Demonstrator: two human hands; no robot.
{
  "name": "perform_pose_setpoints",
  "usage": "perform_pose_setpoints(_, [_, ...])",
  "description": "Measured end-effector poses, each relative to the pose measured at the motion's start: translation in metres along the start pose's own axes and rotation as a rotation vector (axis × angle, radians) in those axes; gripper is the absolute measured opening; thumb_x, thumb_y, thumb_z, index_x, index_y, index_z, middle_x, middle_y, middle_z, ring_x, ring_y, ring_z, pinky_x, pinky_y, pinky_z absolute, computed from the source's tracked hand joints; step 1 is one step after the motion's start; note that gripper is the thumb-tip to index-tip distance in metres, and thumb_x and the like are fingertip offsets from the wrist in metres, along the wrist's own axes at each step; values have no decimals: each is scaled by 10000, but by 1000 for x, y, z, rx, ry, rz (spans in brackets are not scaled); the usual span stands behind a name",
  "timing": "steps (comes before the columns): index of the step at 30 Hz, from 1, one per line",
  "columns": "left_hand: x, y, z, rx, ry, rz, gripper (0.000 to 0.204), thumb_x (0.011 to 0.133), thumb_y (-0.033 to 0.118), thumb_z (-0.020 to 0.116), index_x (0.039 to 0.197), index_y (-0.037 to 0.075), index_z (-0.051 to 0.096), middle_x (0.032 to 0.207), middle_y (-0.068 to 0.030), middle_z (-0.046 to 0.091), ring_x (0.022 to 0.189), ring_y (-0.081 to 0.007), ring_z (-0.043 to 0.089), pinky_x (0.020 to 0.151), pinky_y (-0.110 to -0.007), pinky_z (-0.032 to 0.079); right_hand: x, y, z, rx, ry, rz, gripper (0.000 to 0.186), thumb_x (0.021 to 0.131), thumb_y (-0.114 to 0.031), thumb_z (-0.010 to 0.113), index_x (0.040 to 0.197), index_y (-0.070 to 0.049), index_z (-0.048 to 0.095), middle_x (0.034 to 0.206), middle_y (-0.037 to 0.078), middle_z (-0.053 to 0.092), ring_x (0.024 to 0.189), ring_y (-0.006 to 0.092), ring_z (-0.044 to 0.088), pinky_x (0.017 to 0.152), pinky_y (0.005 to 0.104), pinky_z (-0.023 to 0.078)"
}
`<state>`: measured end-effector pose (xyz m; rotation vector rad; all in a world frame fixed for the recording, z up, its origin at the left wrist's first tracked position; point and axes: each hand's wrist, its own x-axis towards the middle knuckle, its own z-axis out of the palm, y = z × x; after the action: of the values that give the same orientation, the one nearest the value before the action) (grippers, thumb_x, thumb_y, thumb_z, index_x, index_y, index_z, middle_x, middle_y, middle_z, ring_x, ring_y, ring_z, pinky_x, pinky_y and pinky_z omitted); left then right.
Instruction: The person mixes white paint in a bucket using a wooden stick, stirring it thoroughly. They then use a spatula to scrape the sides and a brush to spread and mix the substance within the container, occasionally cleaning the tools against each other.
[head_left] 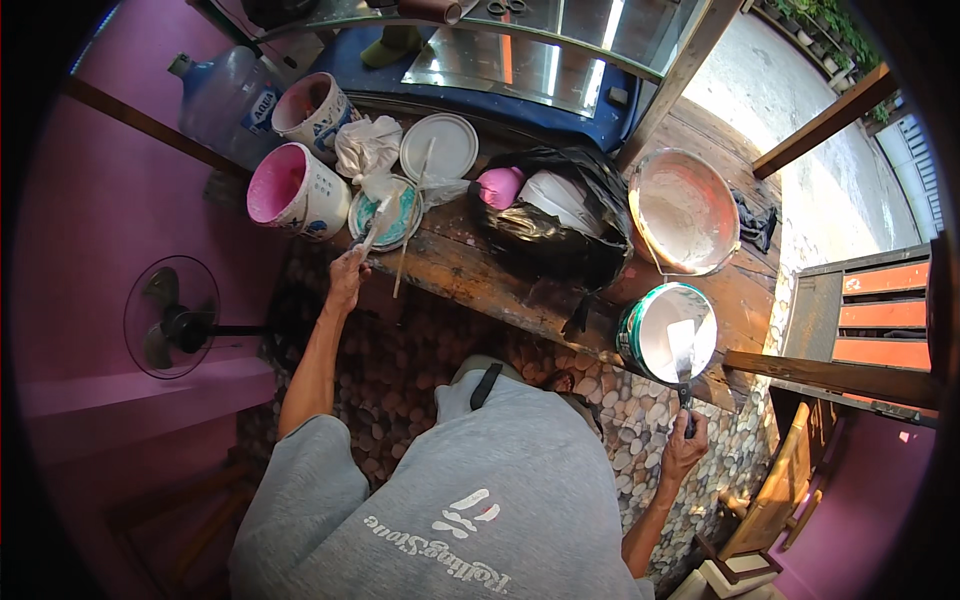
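Observation:
My right hand (pixel 684 447) is closed round the black handle of a putty knife (pixel 682 345). Its pale blade reaches over the mouth of a green-and-white bucket (pixel 628 340) with a whitish inside. On the other side, my left hand (pixel 347 277) grips the handle of a second scraper (pixel 379 222), smeared with white. That blade lies over a small tub (pixel 399 240) with turquoise inside, and whether the two touch I cannot tell. A thin stick (pixel 404 262) leans just right of the tub, across the bench edge.
On the wooden bench (pixel 450 262) are a pink-lined bucket (pixel 318 200), another bucket (pixel 345 110), a round white lid (pixel 440 148), a black plastic bag (pixel 590 255) and a large whitish bucket (pixel 690 205). A water jug (pixel 225 100) and a fan (pixel 175 318) stand left.

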<state>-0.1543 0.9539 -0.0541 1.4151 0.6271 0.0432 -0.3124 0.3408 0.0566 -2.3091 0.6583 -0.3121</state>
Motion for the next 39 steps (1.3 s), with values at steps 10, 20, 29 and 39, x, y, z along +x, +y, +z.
perform_pose_setpoints(10, [4,30,-10,25,-27,-17,287,950,279,587,1035,6,610,844,-25,605,711,-92,598,629,-228,527,2,4,-1,-44,-1,-46,222,910,-175,602,903,46,588,611,68,534,532,136,453,505,311,385])
perform_pose_setpoints(20, [8,68,5,732,-11,256,316,930,162,564,1187,-20,584,874,-57,635,643,-94,588,502,-239,496,1,15,2,-26,0,-37,230,899,-173,612,927,55,593,625,90,545,550,161,476,531,327,403])
perform_pose_setpoints(29, [17,55,5,611,-27,274,276,917,88,572,1154,-52,580,844,-70,641,664,-101,614,542,-244,516,2,15,3,-41,2,-46,219,921,-182,595,869,26,555,644,10,476,577,99,398,521,271,339])
perform_pose_setpoints(39, [12,55,16,208,-67,72,240,929,143,584,1107,-17,567,879,-43,632,723,-100,629,608,-224,510,5,31,2,-78,0,-92,215,923,-196,588,850,5,567,623,9,507,553,93,427,504,267,346])
